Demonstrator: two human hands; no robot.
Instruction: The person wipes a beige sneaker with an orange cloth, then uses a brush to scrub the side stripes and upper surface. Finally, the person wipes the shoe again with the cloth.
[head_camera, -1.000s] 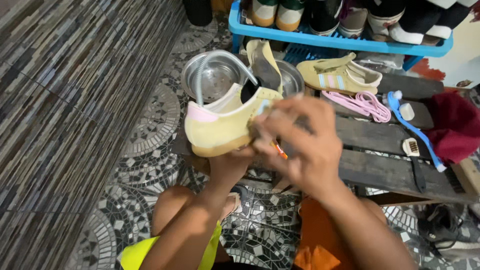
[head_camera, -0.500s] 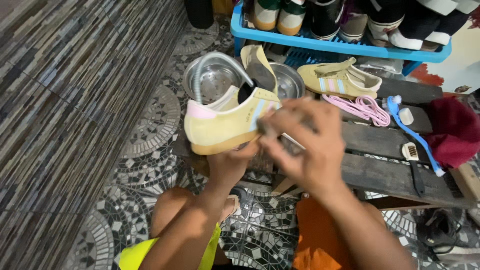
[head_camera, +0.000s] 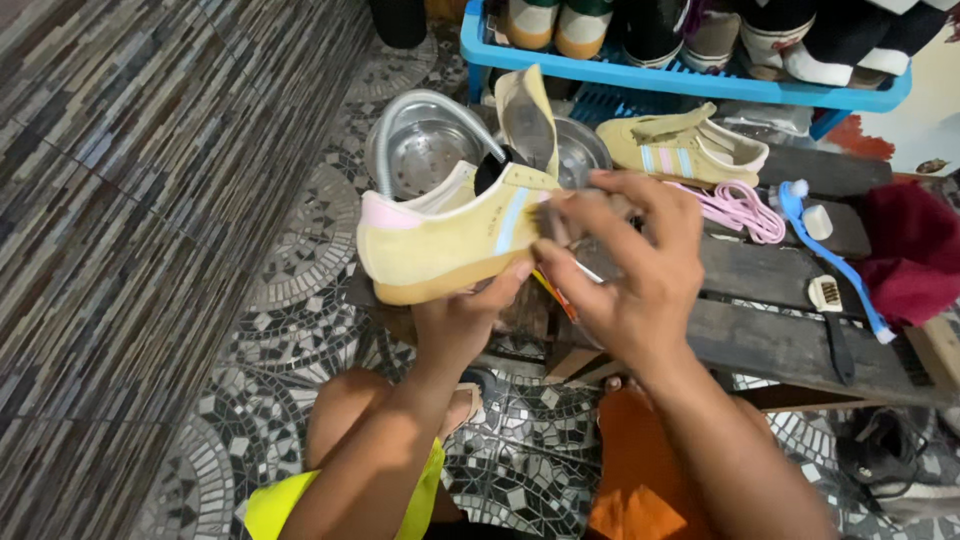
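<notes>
A pale yellow sneaker (head_camera: 440, 240) with a pink heel tab and light blue stripes is held up on its side, tongue pulled out, no laces. My left hand (head_camera: 465, 315) grips it from beneath by the gum sole. My right hand (head_camera: 625, 265) presses against the shoe's side near the stripes, fingers curled around a small brush with an orange handle (head_camera: 555, 295) that is mostly hidden by the hand. The matching second sneaker (head_camera: 680, 150) lies on the dark wooden bench (head_camera: 770, 330) behind.
Two steel bowls (head_camera: 425, 150) and a grey hose sit behind the shoe. Pink laces (head_camera: 745, 205), a blue brush (head_camera: 830, 265), a small dark brush and a maroon cloth (head_camera: 915, 250) lie on the bench. A blue rack (head_camera: 680, 75) holds several shoes. Mosaic floor below.
My right hand has shifted slightly along the shoe's side, rubbing with the brush. The left hand keeps the shoe held in about the same place.
</notes>
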